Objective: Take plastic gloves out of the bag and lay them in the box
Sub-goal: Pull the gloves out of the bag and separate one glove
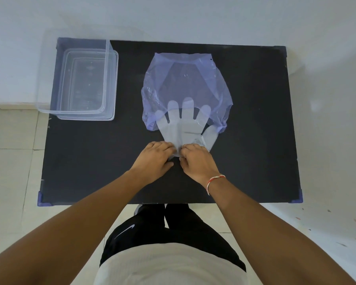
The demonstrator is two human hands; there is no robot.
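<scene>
Both hands, left (155, 156) and right (195, 161), pinch the gloves' (183, 128) cuff, fingers pointing away into the bag (185, 79); box (109, 83) far-left.

Bare forearms, a red-and-white thread bracelet (213, 182) on the right wrist, white shirt (169, 264), black logo shorts (152, 231).

1 bag (186, 79), 1 glove stack (185, 128), 1 box (84, 83), 2 hands: left (155, 159), right (197, 161).

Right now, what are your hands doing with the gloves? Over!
Left hand, right hand both pinching glove cuff. Fingers still inside bag. Box empty, far left. Nothing in the way.
</scene>
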